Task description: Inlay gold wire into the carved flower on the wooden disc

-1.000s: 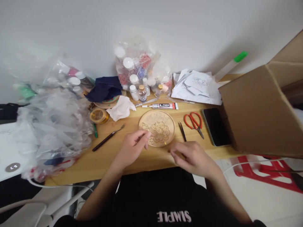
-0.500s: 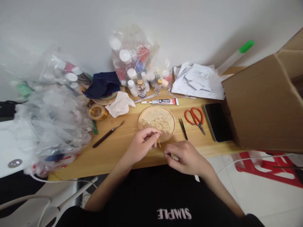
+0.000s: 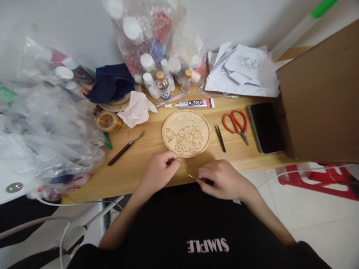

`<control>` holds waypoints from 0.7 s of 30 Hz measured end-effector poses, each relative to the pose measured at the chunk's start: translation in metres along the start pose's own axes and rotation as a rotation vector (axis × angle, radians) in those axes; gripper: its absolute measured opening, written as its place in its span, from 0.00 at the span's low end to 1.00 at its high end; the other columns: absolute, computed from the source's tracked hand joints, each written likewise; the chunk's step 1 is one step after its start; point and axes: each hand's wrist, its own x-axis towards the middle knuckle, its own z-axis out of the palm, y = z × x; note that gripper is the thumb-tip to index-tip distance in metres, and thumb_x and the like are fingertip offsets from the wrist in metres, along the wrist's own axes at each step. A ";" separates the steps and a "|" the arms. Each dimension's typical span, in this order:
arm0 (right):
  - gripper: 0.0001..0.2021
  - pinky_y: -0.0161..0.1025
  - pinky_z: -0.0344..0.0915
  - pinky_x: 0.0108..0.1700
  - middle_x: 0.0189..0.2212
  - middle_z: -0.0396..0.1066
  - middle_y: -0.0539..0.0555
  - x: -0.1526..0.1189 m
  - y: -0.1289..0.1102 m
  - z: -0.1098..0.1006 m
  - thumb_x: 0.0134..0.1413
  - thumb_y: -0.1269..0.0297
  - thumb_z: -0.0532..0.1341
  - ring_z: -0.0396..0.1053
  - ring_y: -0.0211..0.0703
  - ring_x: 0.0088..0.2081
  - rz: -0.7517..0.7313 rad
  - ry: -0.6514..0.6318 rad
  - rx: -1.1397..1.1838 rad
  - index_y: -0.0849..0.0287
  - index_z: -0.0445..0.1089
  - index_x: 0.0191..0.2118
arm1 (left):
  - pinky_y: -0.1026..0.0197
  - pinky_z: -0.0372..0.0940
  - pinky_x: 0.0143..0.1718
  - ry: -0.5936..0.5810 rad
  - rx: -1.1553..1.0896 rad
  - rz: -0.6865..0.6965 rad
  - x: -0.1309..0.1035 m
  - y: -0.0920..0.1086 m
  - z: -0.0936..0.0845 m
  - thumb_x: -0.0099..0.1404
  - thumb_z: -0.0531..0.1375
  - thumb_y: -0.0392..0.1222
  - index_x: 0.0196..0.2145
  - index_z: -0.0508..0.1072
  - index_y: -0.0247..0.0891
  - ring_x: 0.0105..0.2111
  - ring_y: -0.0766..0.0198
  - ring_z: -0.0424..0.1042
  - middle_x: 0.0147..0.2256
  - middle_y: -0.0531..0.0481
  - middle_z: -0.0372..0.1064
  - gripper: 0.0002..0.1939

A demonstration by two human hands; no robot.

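Note:
My right hand [image 3: 223, 179] is closed in a pinch on a thin gold wire [image 3: 191, 175], which sticks out to the left from its fingertips. My left hand [image 3: 162, 168] is closed too, thumb against forefinger, just at the lower edge of a round wooden plaque [image 3: 167, 145]. What those fingers hold, if anything, is too small to make out. The visible wire stops short of them. On the plaque, a large flower and a smaller bud are outlined in gold-coloured lines, with fainter drawn lines above.
Black tweezers [image 3: 220, 138], red-handled scissors [image 3: 236, 125] and a phone [image 3: 266, 127] lie right of the plaque. A glue tube [image 3: 193, 103] lies behind it. Leftward are a dark-handled tool [image 3: 123, 151], a wire spool [image 3: 109, 121] and plastic bags [image 3: 56, 127]. A cardboard box [image 3: 322, 97] stands right.
The view has tilted down and come closer. My left hand has drawn off the flower to the plaque's lower edge. The wire that curved up to my left fingertips now lies flatter.

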 end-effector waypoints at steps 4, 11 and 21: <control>0.11 0.35 0.44 0.28 0.21 0.67 0.49 0.001 0.000 -0.003 0.56 0.66 0.55 0.58 0.32 0.24 0.104 -0.063 -0.075 0.60 0.61 0.23 | 0.64 0.47 0.25 0.021 0.163 0.031 -0.001 -0.001 0.001 0.58 0.51 0.39 0.18 0.58 0.37 0.20 0.71 0.55 0.17 0.58 0.55 0.12; 0.08 0.36 0.50 0.29 0.29 0.74 0.52 0.003 -0.003 -0.005 0.56 0.70 0.53 0.67 0.39 0.28 0.140 -0.133 -0.101 0.59 0.67 0.39 | 0.64 0.50 0.26 0.008 0.114 0.055 0.004 0.004 0.004 0.61 0.52 0.40 0.19 0.60 0.37 0.21 0.71 0.57 0.17 0.58 0.57 0.14; 0.12 0.37 0.64 0.31 0.36 0.77 0.55 0.010 -0.005 0.001 0.61 0.68 0.55 0.75 0.42 0.32 0.027 0.241 -0.062 0.62 0.66 0.49 | 0.66 0.54 0.24 -0.113 -0.185 0.010 0.007 0.011 0.005 0.63 0.52 0.40 0.19 0.62 0.38 0.19 0.71 0.59 0.16 0.58 0.59 0.14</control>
